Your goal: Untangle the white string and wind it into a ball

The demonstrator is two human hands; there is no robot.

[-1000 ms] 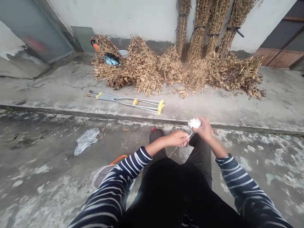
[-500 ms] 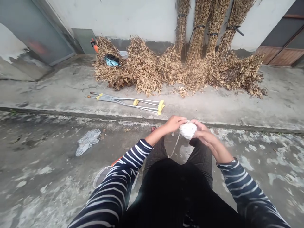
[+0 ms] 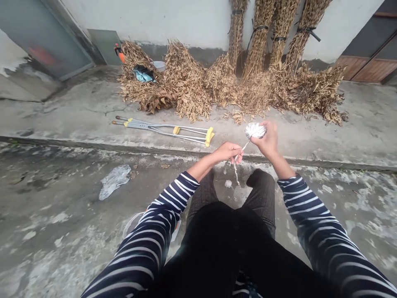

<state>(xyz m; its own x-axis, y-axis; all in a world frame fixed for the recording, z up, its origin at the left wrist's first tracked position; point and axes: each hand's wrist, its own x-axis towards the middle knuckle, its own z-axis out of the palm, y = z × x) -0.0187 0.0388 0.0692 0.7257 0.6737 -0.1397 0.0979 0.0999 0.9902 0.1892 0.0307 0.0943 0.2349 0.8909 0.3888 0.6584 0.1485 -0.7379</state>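
A white ball of cord point(image 3: 256, 130) is held up by my right hand point(image 3: 268, 140), whose fingers close round its right side. From the ball a white strand point(image 3: 236, 169) runs down and left to my left hand point(image 3: 230, 152), which pinches it. The strand's lower end dangles below my left hand, between my knees. My left hand is lower than the ball and apart from it.
Two grey crutches with yellow pads point(image 3: 164, 129) lie on the raised concrete ledge point(image 3: 71, 124). Dry plant heaps point(image 3: 189, 82) and tied bundles point(image 3: 260, 37) stand by the wall. A clear plastic bag point(image 3: 114, 181) lies on the lower ground at left.
My right hand has lifted the white ball up and away. My left hand has left the ball and now holds the strand, which is drawn out between the hands.
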